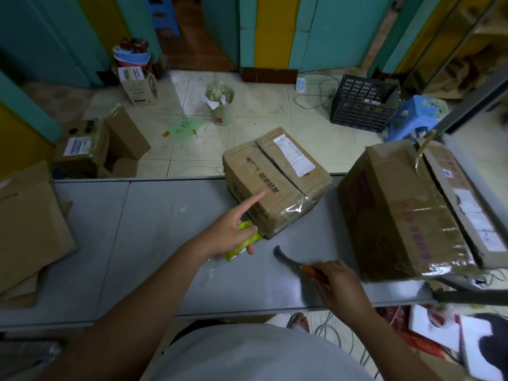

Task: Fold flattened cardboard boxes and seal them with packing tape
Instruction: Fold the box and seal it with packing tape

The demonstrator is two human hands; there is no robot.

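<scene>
A taped cardboard box (277, 180) with a white label sits on the grey table (154, 243), at its far edge. My left hand (233, 229) holds a yellow-green tape dispenser (244, 242) against the box's near corner, with the index finger stretched onto the box side. My right hand (335, 284) grips an orange-handled cutter (291, 261) whose dark curved blade lies over the table. A bigger taped box (412, 213) stands to the right, just beyond that hand.
Flattened cardboard (30, 232) is stacked at the table's left end. On the floor beyond are opened boxes (101, 149), a full waste bin (221, 105), a black crate (362, 103) and a blue stool (415, 116). Cables lie under the table at right.
</scene>
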